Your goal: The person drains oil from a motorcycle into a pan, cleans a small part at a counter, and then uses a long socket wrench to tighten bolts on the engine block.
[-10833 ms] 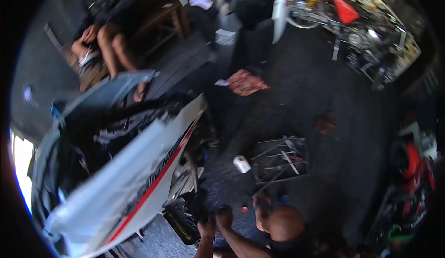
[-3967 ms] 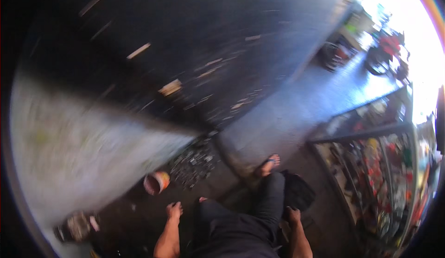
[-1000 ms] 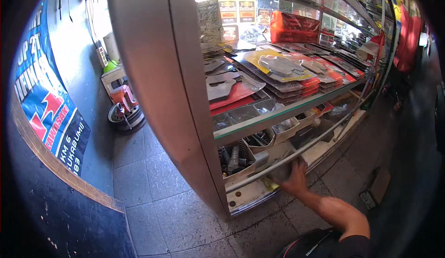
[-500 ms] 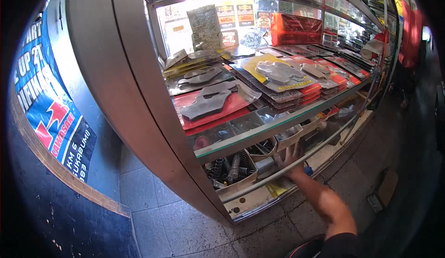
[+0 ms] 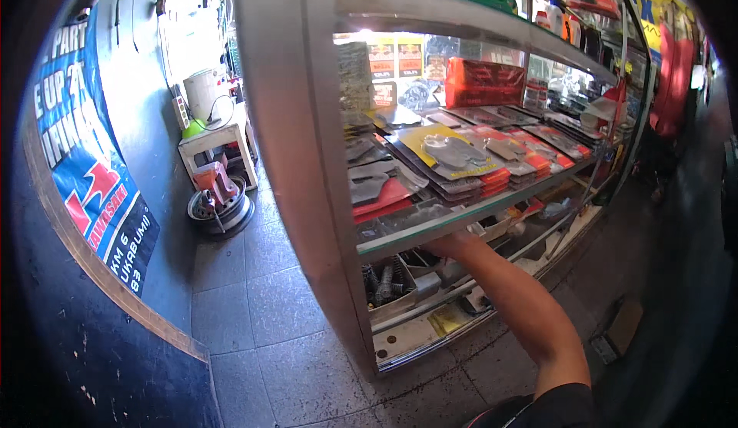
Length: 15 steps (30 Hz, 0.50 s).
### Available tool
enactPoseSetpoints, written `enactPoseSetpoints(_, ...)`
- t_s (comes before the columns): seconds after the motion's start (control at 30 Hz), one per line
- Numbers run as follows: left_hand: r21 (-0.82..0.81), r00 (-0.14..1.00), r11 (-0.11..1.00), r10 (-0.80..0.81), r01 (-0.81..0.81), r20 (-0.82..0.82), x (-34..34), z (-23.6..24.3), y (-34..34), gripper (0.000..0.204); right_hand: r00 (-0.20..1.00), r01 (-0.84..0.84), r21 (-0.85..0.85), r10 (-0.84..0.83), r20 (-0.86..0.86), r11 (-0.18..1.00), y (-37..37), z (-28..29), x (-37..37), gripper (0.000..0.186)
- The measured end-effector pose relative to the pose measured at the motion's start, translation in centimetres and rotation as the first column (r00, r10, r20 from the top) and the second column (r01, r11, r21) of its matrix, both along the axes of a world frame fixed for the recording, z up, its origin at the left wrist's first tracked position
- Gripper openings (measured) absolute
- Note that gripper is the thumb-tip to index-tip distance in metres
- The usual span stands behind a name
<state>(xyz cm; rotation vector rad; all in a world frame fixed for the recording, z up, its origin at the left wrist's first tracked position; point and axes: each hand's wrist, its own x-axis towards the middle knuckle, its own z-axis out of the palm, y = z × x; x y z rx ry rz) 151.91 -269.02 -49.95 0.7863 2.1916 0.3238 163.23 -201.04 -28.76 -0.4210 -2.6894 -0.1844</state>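
Note:
My right arm reaches in from the lower right, over the cabinet's front rail and under a glass shelf (image 5: pixel 430 232). At the end of it my right hand (image 5: pixel 448 243) is over the boxes on the bottom level. Its fingers are hidden by the shelf edge and the dark inside, so I cannot see what they touch. Nearest to it is an open cardboard box (image 5: pixel 400 303) with dark coil springs (image 5: pixel 387 283). A grey, boxy piece (image 5: pixel 427 285) lies beside that box. My left hand is out of view.
Flat packaged parts (image 5: pixel 457 155) lie stacked on the glass shelf, with a red wrapped pack (image 5: pixel 484 82) behind. The cabinet's metal post (image 5: pixel 296 159) stands left of my arm. Further left are a wheel rim (image 5: pixel 223 217) and a small white table (image 5: pixel 219 136). A box (image 5: pixel 619 328) sits on the floor.
My right hand has moved from the front rail, up and further in beneath the glass shelf. The view has shifted, bringing the wheel rim and white table into sight.

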Motion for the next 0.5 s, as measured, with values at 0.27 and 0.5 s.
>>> enactPoseSetpoints(0.27, 0.064, 0.996, 0.994, 0.089, -0.09, 0.017, 0.2, -0.3, -4.0, 0.032, 0.982, 0.169, -0.14, -0.154, 0.111, 0.976, -6.0, 5.6, -1.1, 0.031)
enactPoseSetpoints(0.5, 0.105, 0.998, 0.993, 0.056, -0.055, -0.01, -2.4, -2.5, -2.6, 0.031, 0.772, -0.312, -0.786, -0.34, -0.537, 0.533, -13.5, 2.3, 8.6, 0.025)
